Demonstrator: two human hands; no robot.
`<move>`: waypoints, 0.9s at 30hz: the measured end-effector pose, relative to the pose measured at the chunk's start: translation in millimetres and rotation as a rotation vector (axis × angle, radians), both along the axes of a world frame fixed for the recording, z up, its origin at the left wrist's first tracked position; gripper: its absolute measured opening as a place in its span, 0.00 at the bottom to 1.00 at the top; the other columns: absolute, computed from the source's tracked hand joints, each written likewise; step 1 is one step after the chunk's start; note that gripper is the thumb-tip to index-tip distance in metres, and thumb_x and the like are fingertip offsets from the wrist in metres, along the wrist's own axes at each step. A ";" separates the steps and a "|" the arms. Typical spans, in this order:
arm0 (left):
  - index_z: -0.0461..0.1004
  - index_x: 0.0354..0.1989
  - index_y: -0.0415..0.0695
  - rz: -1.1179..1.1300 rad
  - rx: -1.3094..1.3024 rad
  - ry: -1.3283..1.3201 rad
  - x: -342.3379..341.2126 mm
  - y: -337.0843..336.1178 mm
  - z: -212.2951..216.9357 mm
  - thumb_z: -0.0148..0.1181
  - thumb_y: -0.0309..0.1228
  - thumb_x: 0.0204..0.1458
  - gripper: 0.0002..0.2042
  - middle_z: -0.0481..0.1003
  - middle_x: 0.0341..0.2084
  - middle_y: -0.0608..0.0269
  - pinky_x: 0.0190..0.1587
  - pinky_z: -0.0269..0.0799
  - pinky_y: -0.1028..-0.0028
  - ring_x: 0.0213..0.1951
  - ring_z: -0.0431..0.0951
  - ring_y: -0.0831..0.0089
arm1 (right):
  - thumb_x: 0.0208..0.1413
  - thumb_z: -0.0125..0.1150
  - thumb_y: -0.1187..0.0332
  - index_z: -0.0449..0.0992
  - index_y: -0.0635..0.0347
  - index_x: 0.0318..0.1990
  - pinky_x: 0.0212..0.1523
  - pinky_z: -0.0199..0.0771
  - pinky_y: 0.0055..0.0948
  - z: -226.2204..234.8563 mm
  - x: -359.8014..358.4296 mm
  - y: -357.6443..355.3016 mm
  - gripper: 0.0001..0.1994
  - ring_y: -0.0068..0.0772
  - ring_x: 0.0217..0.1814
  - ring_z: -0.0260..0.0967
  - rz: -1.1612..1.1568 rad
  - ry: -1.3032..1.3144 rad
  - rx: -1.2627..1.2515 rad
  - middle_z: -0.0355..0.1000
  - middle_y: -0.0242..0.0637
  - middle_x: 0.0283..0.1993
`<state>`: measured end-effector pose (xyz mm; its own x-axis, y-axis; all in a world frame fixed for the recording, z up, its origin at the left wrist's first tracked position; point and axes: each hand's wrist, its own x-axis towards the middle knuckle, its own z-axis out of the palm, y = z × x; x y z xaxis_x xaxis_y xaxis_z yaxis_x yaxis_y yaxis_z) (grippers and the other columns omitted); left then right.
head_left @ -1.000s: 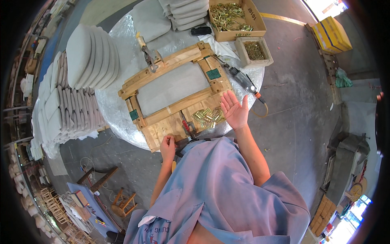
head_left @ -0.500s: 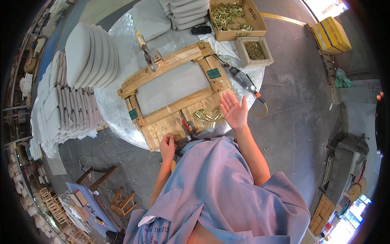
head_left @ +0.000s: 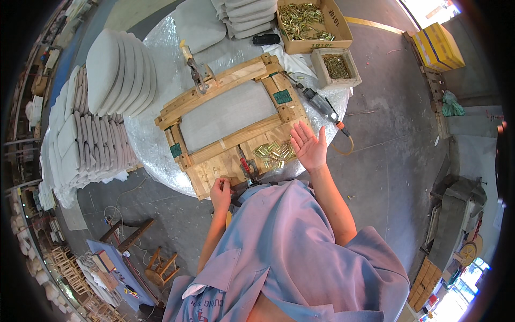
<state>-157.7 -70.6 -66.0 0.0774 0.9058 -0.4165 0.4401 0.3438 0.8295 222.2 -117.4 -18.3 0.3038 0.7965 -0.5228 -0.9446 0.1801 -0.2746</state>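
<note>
My right hand is palm up with its fingers stretched out and nothing on it, beside the right edge of a wooden clamping frame. My left hand has its fingers curled at the near edge of the plywood base; what they hold, if anything, is hidden. Inside the frame lies a grey padded panel. On the plywood, left of my right hand, is a loose pile of small brass-coloured metal fittings. A toggle clamp with a red handle sits between my hands, and another toggle clamp is at the far side.
An air screwdriver with a hose lies right of the frame. Behind it stand a box of small screws and a cardboard carton of brass fittings. Stacked grey cushions crowd the left, with a stool at lower left.
</note>
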 end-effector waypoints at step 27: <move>0.78 0.39 0.40 0.005 -0.005 0.009 -0.1 0.9 1.1 0.62 0.33 0.69 0.09 0.78 0.22 0.64 0.27 0.72 0.74 0.22 0.78 0.78 | 0.75 0.52 0.59 0.55 0.43 0.18 0.15 0.45 0.25 85.2 -18.8 12.1 0.27 0.19 0.13 0.41 -0.021 -0.071 0.061 0.47 0.20 0.14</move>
